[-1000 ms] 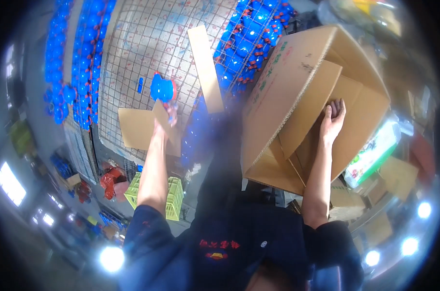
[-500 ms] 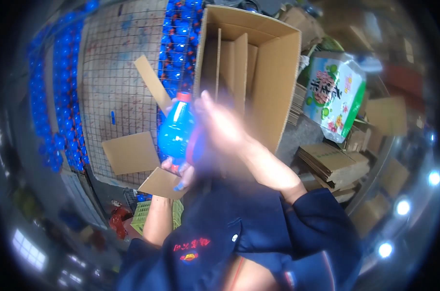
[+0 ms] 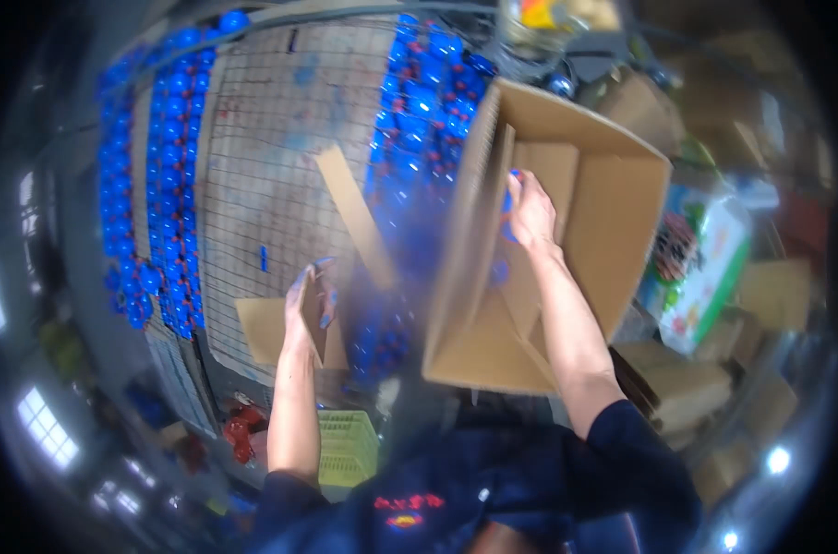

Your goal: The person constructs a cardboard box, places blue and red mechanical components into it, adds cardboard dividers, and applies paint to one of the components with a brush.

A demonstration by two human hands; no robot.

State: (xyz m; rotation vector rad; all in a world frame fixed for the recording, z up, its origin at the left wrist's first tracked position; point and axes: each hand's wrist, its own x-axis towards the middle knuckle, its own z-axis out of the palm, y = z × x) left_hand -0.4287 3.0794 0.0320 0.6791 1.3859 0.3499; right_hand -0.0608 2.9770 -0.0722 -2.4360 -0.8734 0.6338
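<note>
My right hand [image 3: 533,210] reaches down inside an open cardboard box [image 3: 613,240]. Its fingers are curled around a glossy blue bulb-shaped piece [image 3: 508,205], mostly hidden by the hand and a divider. Over the wire mesh at the left, my left hand [image 3: 326,297] grips a small cardboard sheet [image 3: 312,309], seen nearly edge-on; blue stains mark its fingers. Another cardboard piece [image 3: 260,325] lies on the mesh behind that hand. A long cardboard strip [image 3: 352,208] lies on the mesh farther off. Upright cardboard dividers [image 3: 553,157] stand in the box.
Blue pieces with red ends fill a row [image 3: 419,102] beside the box, blurred nearby; more rows [image 3: 174,157] hang left of the mesh table [image 3: 271,120]. A green crate [image 3: 347,443] sits near me. Flattened cardboard [image 3: 682,379] and a printed package [image 3: 705,258] lie right.
My hands have parted: the right went into the box with the blue piece, while the left stayed over the mesh with its cardboard sheet. The view has shifted, putting the box farther right.
</note>
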